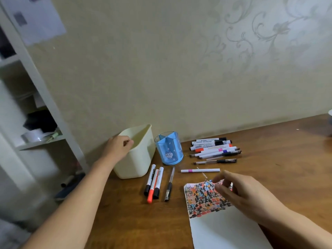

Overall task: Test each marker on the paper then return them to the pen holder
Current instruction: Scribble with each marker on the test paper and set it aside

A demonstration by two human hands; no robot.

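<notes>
Bin (140, 155) sits at the desk's (269, 168) back-left edge, pen holder (168, 149) just right of it, marker pile (214, 148) further right by the wall. Four pens (156, 182) lie in front of both containers, paper (215, 212) right of those.

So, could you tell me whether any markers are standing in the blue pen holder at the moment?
No, the blue pen holder shows only bare compartments, while the markers lie on the table beside it.

Left hand (117, 147) rested on the rim of the cream bin (136, 159), fingers curled. Right hand (239, 192) hovered over the paper (215, 225), fingers loose, holding nothing. Blue holder (168, 149) stood beside the bin. Markers (214, 148) lay piled behind, three more (153, 182) in front, one pink-banded (200, 170) alone.
</notes>
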